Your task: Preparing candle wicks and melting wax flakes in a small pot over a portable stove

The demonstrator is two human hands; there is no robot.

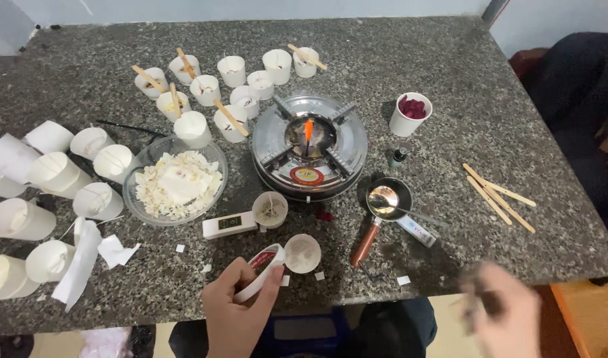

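- The left hand is clamped on a tape roll, white with a red inner ring, held tilted just above the bench near its front edge.
- The right hand is blurred at the front right, off the bench edge; a small dark object appears to be in it, but the grip cannot be told.
- The 2 hands are well apart.
- An empty white cup is seen just beside the roll, to its right.
- Another cup with a wick stands behind it, next to a small white scale.
- A burner with a lit flame is placed at the centre.
- A small pan with a wooden handle, a spoon resting in it, lies to the front right of the burner.
- A glass bowl of white flakes is located left of the burner.
- A cluster of filled cups, some with wooden sticks, is set behind the bowl.
- White candles lie on their sides at the left.
- A cup of red pieces and loose sticks lie at the right.
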